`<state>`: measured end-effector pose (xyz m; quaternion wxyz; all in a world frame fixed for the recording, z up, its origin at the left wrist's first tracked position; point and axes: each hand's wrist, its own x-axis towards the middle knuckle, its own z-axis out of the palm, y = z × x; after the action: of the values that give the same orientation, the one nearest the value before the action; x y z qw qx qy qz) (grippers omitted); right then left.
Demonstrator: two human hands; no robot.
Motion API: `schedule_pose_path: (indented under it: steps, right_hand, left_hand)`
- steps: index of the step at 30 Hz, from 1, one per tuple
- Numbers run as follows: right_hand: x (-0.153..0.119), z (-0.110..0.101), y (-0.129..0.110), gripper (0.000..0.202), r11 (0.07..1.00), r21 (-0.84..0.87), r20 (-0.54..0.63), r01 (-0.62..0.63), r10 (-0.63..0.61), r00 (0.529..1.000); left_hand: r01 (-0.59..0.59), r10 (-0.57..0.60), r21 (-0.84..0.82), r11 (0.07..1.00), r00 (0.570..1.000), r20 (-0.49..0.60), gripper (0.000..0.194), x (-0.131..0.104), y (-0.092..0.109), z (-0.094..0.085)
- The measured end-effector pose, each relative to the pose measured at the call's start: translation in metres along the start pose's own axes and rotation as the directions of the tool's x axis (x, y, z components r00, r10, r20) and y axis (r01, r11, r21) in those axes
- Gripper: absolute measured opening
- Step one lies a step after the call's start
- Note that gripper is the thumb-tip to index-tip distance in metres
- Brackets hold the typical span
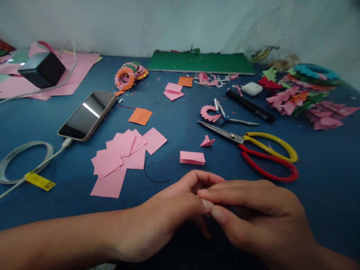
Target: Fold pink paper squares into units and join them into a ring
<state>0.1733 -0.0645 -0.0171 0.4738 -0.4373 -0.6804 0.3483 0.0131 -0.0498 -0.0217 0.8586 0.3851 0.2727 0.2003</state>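
My left hand and my right hand meet at the front of the blue table, fingertips pinched together. Whatever lies between the fingers is hidden by them. Just beyond the hands lies a folded pink paper strip, and past it a small pointed folded pink piece. To the left, several pink paper squares are spread in an overlapping pile. Scissors with one yellow and one red handle lie partly open beyond my right hand. A pink ring of folded paper sits behind them.
A phone on a white cable, a tape roll and a black cube are at left. Orange squares, a green board, a black marker, a white earphone case and folded-paper pieces lie farther back.
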Motion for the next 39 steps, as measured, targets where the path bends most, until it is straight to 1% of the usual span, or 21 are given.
schedule_pose_path:
  steps: [2, 3, 4, 5, 6, 8, 9, 11, 14, 16, 19, 24, 29, 36, 39]
  right_hand:
    - [-0.001, -0.002, 0.001, 0.023, 0.993, 0.04, 0.042, -0.109, 0.107, 0.993]
    - [-0.002, -0.003, 0.001, 0.02, 0.985, 0.06, 0.066, -0.16, 0.156, 0.986]
    - [-0.003, -0.004, 0.002, 0.017, 0.977, 0.077, 0.084, -0.2, 0.193, 0.978]
    - [-0.003, -0.005, 0.002, 0.013, 0.969, 0.088, 0.101, -0.229, 0.22, 0.97]
    - [-0.004, -0.006, 0.002, 0.011, 0.965, 0.094, 0.112, -0.243, 0.232, 0.966]
    - [-0.005, -0.008, 0.002, 0.01, 0.963, 0.092, 0.116, -0.255, 0.244, 0.963]
    - [-0.005, -0.008, 0.001, 0.011, 0.961, 0.094, 0.108, -0.259, 0.249, 0.962]
    - [-0.005, -0.008, 0.0, 0.011, 0.959, 0.128, 0.086, -0.255, 0.245, 0.966]
    - [-0.005, -0.008, 0.0, 0.012, 0.962, 0.191, 0.013, -0.194, 0.196, 0.981]
    - [-0.006, -0.008, 0.001, 0.016, 0.965, 0.209, -0.017, -0.157, 0.164, 0.986]
    - [-0.006, -0.009, 0.002, 0.017, 0.968, 0.223, -0.004, -0.112, 0.116, 0.993]
    - [-0.006, -0.011, 0.002, 0.016, 0.978, 0.206, -0.004, -0.042, 0.044, 0.999]
    - [-0.006, -0.012, 0.0, 0.016, 0.979, 0.201, -0.003, -0.028, 0.029, 1.0]
    - [-0.007, -0.012, -0.001, 0.016, 0.981, 0.193, 0.006, -0.029, 0.028, 1.0]
    - [-0.007, -0.012, -0.001, 0.014, 0.975, 0.21, 0.004, -0.078, 0.079, 0.997]
  left_hand:
    - [-0.071, 0.08, 0.157, 0.985, 0.995, -0.056, 0.024, -0.002, 0.001, -0.001]
    - [-0.13, 0.151, 0.26, 0.957, 0.987, -0.062, 0.024, -0.003, 0.001, -0.002]
    - [-0.203, 0.236, 0.367, 0.908, 0.971, -0.048, 0.025, -0.004, 0.001, -0.002]
    - [-0.279, 0.325, 0.465, 0.84, 0.946, -0.019, 0.026, -0.005, 0.001, -0.003]
    - [-0.357, 0.41, 0.544, 0.76, 0.912, 0.025, 0.027, -0.005, 0.001, -0.004]
    - [-0.465, 0.529, 0.632, 0.62, 0.843, 0.101, 0.028, -0.006, 0.001, -0.006]
    - [-0.493, 0.563, 0.649, 0.579, 0.818, 0.118, 0.029, -0.006, 0.001, -0.006]
    - [-0.516, 0.604, 0.664, 0.541, 0.788, 0.12, 0.03, -0.005, 0.002, -0.007]
    - [-0.526, 0.637, 0.664, 0.532, 0.765, 0.096, 0.027, -0.005, 0.002, -0.007]
    - [-0.522, 0.634, 0.665, 0.534, 0.767, 0.093, 0.022, -0.005, 0.003, -0.007]
    - [-0.515, 0.628, 0.671, 0.533, 0.772, 0.095, 0.02, -0.006, 0.002, -0.007]
    - [-0.522, 0.634, 0.676, 0.519, 0.766, 0.105, 0.022, -0.005, 0.001, -0.008]
    - [-0.509, 0.627, 0.676, 0.533, 0.774, 0.088, 0.022, -0.007, 0.001, -0.007]
    - [-0.526, 0.632, 0.675, 0.517, 0.766, 0.113, 0.02, -0.008, 0.0, -0.006]
    - [-0.532, 0.637, 0.662, 0.527, 0.764, 0.107, 0.022, -0.006, -0.002, -0.008]
